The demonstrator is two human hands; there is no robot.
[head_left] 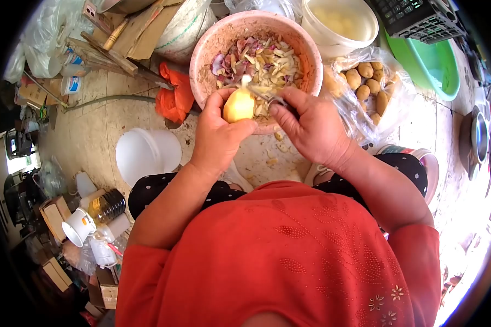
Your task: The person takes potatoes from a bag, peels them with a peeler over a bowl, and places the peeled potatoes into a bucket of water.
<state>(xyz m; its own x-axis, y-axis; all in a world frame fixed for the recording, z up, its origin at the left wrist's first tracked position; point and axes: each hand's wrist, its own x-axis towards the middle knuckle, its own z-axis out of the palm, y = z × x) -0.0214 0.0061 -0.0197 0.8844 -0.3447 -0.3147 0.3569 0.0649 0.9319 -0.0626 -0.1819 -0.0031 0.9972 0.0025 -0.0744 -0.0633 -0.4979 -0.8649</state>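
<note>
My left hand (221, 131) is closed around a peeled yellow potato (238, 107). In my right hand (313, 125) is a small peeling blade (262, 96) with a dark handle. The metal reaches toward the potato's upper end, where a pale bit shows; whether it is a knife or a peeler I cannot tell. Both hands are over the near rim of a pink basin (202, 60). Inside the basin lie potato peelings (281, 62) and purplish onion-like skins (240, 54).
Unpeeled potatoes (365, 82) lie in a clear plastic bag at right. Behind it stand a white bucket (309, 32) of pale pieces in liquid and a green tub (414, 60). A white bucket (147, 155) sits at left, near a red plastic bag (174, 98).
</note>
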